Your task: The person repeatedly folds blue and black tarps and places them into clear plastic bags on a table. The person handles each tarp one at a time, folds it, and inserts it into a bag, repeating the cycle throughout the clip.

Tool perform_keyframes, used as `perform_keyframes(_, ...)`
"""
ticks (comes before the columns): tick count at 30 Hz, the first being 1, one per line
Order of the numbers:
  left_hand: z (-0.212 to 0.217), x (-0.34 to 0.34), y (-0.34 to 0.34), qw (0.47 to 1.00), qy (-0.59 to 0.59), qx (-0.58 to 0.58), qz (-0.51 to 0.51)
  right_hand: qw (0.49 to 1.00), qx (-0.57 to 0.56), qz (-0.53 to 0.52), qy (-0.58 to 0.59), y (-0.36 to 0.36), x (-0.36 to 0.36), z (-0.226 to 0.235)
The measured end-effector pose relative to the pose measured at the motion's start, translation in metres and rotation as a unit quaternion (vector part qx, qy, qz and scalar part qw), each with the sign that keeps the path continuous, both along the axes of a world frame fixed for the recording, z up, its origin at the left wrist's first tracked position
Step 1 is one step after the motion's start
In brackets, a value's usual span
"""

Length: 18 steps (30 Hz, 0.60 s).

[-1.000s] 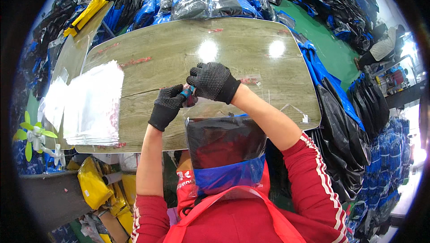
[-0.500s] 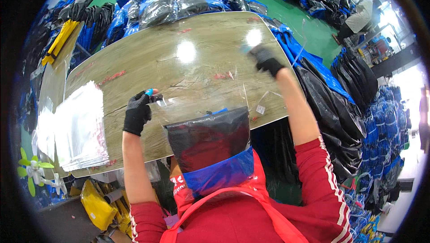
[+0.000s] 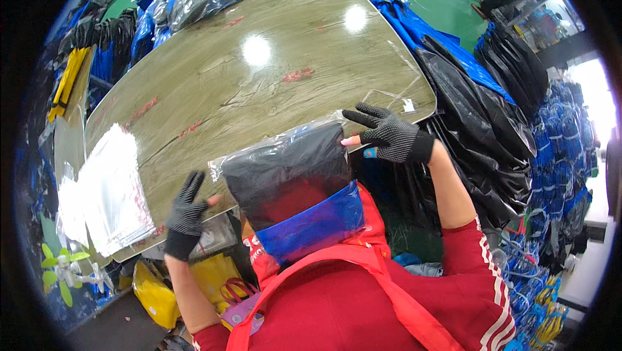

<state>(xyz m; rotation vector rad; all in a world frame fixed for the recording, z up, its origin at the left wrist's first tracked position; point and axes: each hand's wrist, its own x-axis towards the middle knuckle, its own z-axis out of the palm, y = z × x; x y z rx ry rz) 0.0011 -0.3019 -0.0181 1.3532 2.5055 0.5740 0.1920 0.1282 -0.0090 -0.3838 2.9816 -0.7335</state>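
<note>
I see a flat black-and-blue package (image 3: 288, 173) in clear film across the near edge of the wood-patterned counter (image 3: 194, 85), its blue end by the wearer's red apron (image 3: 370, 225). What supports it from below is hidden, and glare on the film blurs its folds.

The package lies between the two hands. On its right, the right hand (image 3: 398, 137), in a dark dotted glove, has its grip spread: fingers fanned over the counter's edge, bare thumb tip reaching to the package's upper right side. I cannot tell whether the thumb touches the film. A small blue patch (image 3: 370, 153) below that thumb is too small to make out.

The left hand (image 3: 186, 216) is smeared by motion, apart from the package on its left; its grip is spread too, thumb away from the fingers. The left sleeve (image 3: 212, 338) is cut off below. Farther left, glare whitens a stack of clear bags (image 3: 115, 192).
</note>
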Motion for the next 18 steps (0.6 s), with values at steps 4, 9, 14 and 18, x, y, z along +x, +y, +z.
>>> perform_keyframes(4, 0.003, 0.004, 0.055, 0.952, -0.026, 0.252, 0.169, 0.974, -0.128, -0.056, 0.180, -0.036, -0.026, 0.022)
perform_keyframes(9, -0.064, 0.057, 0.105, 0.905, -0.087, 0.352, 0.222, 0.983, 0.044, -0.143, 0.102, -0.059, -0.021, -0.001)
perform_keyframes(14, -0.097, 0.046, 0.047, 0.773, -0.507, 0.279, 0.258, 0.809, 0.184, -0.449, 0.332, 0.172, 0.027, -0.013)
perform_keyframes(18, -0.069, -0.030, 0.087, 0.862, -0.424, 0.240, 0.141, 0.779, 0.171, -0.584, -0.155, 0.313, 0.034, -0.029)
